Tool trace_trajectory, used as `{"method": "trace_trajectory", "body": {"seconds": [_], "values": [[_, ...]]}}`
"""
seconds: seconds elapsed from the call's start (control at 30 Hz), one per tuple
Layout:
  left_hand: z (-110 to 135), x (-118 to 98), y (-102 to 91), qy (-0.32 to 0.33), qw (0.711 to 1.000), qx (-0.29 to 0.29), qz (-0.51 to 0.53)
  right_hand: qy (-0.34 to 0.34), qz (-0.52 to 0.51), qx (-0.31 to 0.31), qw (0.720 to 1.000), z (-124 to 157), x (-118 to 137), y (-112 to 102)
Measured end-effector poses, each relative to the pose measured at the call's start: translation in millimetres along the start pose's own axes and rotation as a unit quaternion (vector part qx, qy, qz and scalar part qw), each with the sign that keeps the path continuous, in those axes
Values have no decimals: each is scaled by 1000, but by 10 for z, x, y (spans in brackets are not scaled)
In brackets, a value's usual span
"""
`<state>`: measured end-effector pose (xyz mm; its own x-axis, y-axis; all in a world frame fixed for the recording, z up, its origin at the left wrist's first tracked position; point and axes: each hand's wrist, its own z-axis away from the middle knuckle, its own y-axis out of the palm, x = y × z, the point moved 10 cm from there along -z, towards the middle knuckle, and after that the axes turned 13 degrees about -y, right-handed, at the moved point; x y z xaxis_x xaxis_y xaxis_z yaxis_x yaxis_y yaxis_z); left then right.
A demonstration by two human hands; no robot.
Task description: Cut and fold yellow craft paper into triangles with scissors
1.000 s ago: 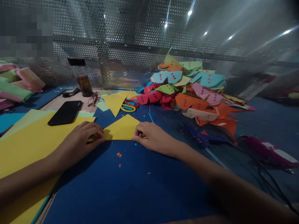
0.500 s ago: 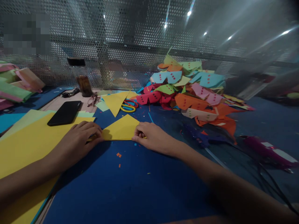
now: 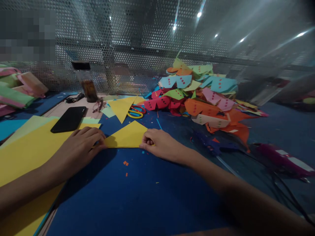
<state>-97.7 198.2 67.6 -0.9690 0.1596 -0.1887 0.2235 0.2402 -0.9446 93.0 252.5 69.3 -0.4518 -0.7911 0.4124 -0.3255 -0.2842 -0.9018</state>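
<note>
A folded yellow paper triangle [image 3: 128,136] lies flat on the blue table surface [image 3: 137,193]. My left hand [image 3: 81,146] rests with curled fingers pressed on the triangle's left corner. My right hand [image 3: 159,144] has its fingers curled and pinched on the triangle's right corner, pressing it down. Both forearms reach in from the bottom of the view.
Large yellow sheets [image 3: 27,154] lie at the left with a black phone [image 3: 69,119] on them. Behind are another yellow triangle [image 3: 120,108], scissors [image 3: 136,111], glasses [image 3: 98,105] and a dark bottle [image 3: 86,82]. A heap of coloured paper shapes [image 3: 201,95] sits at back right; glue guns [image 3: 283,159] lie right.
My left hand has slid a little to the left along the triangle's bottom edge, baring more of the left corner. My right hand has stayed put.
</note>
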Motion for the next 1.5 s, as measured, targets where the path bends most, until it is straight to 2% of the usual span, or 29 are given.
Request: {"method": "trace_trajectory", "body": {"seconds": [0.43,0.73,0.9,1.03,1.17,1.3,1.5], "values": [[2,72,-31,5,1000,-6,-24,3,-5,0,1000,3,-14,5],[-51,83,-93,1,1000,21,-8,0,-4,-3,1000,1,-29,8],[-71,181,-62,0,999,38,-11,6,-6,-2,1000,0,-36,12],[-88,226,-63,14,999,29,12,5,-6,-2,1000,-6,-27,6],[-102,143,-91,27,997,13,65,6,-7,5,1000,-11,-19,14],[-70,-8,-34,42,993,16,109,-1,-3,3,1000,-17,-13,13],[-58,-44,32,-1,988,-6,152,-4,-7,2,1000,-10,-14,9]]}}
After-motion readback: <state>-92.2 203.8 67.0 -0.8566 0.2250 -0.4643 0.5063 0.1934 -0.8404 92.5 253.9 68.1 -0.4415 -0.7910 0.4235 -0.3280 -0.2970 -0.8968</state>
